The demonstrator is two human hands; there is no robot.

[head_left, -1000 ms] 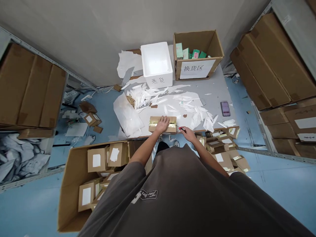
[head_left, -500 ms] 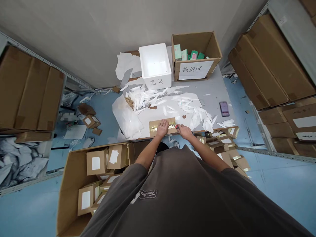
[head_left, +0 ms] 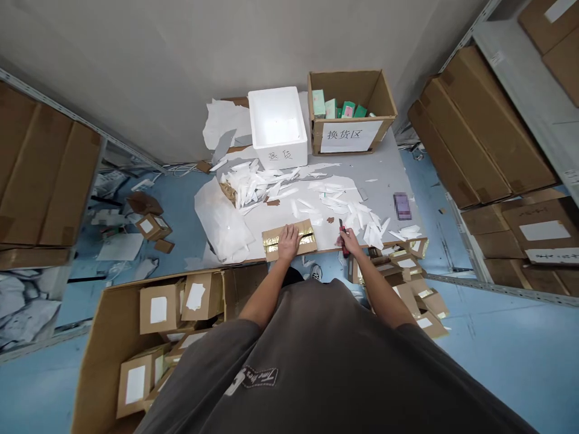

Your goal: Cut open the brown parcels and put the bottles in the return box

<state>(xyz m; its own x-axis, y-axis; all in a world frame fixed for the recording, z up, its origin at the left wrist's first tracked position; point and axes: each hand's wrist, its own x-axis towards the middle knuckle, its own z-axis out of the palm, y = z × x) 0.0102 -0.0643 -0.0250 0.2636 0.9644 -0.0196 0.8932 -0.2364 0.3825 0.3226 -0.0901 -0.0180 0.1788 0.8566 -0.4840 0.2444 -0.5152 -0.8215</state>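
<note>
A small cardboard box [head_left: 307, 243] with shiny gold tape across its top lies at the table's front edge. A dark slit shows along the tape. My left hand [head_left: 288, 242] rests flat on the box, its fingers stretched out. To the right of the box, my right hand [head_left: 351, 241] is closed around a red and black box cutter [head_left: 344, 240], its dark blade pointing away from me. The cutter is apart from the box.
White paper scraps [head_left: 253, 184] litter the table [head_left: 384, 169]. Behind stand a white foam box [head_left: 280, 154] and a carton [head_left: 350, 137] of green packages. A phone [head_left: 402, 206] lies right. A large carton [head_left: 104, 325] of small boxes stands front left; more boxes [head_left: 418, 283] lie right.
My right hand has drawn the cutter away from the box to the right. A dark slit now shows in the gold tape. My left hand stays on the box.
</note>
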